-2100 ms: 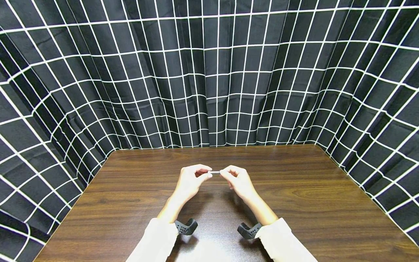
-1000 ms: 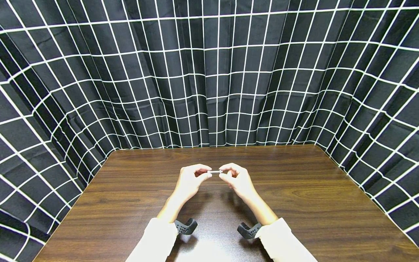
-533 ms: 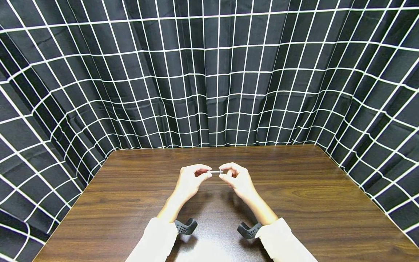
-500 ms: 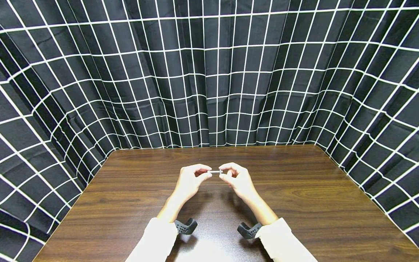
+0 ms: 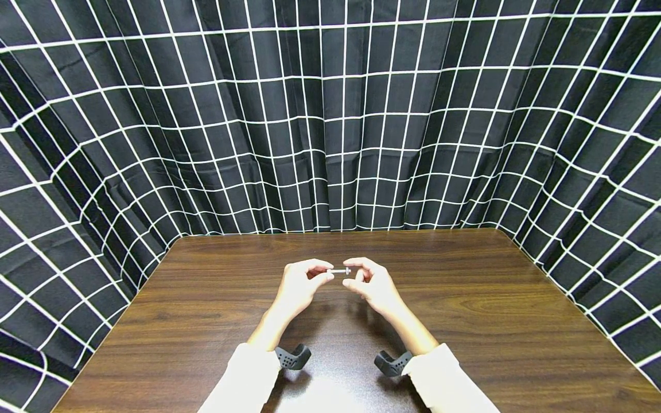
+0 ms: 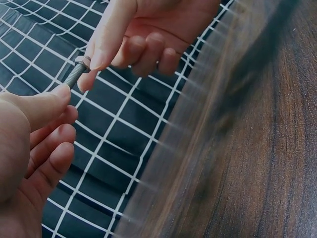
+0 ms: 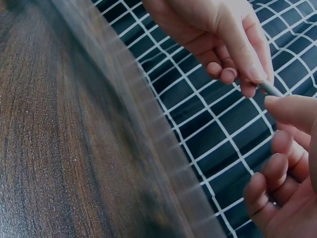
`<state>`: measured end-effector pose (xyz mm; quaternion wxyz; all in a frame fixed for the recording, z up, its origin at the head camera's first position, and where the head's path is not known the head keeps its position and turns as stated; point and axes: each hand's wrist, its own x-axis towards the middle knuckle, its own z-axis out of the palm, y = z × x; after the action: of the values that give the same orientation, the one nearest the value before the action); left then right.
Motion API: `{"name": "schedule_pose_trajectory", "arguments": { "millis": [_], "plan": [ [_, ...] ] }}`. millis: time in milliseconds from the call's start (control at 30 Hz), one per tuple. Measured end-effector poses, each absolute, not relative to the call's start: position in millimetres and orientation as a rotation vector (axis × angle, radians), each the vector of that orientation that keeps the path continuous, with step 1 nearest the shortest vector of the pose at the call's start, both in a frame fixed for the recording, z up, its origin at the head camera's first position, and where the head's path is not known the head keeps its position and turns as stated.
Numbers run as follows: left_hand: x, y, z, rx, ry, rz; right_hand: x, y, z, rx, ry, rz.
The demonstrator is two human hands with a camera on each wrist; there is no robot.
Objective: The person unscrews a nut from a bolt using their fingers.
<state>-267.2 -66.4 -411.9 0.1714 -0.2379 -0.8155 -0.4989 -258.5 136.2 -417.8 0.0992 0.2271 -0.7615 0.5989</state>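
Note:
A small metal bolt [image 5: 338,271] lies level between the two hands, above the table. My left hand [image 5: 300,284] pinches its left end between thumb and fingertips, which hide that end. A hex nut [image 6: 82,61] sits on the threaded shank near the other end. Around the nut, the thumb and index finger of my right hand [image 5: 378,287] stand apart, with a gap above and below it in the head view. In the right wrist view only a short grey stretch of the shank shows between the hands.
Beneath the hands spreads a brown wood-grain table [image 5: 206,310]. A black curtain with a white grid [image 5: 330,115] hangs behind it and along both sides. Each wrist carries a dark strap-on mount [image 5: 294,358].
My right thumb and index finger have parted from the nut, leaving it in plain sight; earlier they closed round the bolt's right end. My left hand has kept its place and its pinch.

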Motion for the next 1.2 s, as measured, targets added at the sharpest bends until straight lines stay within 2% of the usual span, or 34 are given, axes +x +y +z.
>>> {"name": "schedule_pose_trajectory", "arguments": {
  "millis": [133, 367, 733, 1000, 1200],
  "plan": [
    [-267, -66, -412, -0.67, -2.321, -1.421, -258, 135, -418, 0.667, -2.335, 1.738],
    [-265, -66, -412, -0.694, -2.304, -1.428, -240, 130, -394, 0.674, -2.383, 1.752],
    [-266, -64, -414, -0.704, -2.319, -1.429, -257, 132, -419, 0.556, -2.411, 1.716],
    [-264, -63, -413, -0.738, -2.328, -1.385, -256, 132, -416, 0.47, -2.437, 1.725],
    [-263, -63, -413, -0.733, -2.326, -1.41, -246, 130, -401, 0.509, -2.427, 1.75]
  ]
}}
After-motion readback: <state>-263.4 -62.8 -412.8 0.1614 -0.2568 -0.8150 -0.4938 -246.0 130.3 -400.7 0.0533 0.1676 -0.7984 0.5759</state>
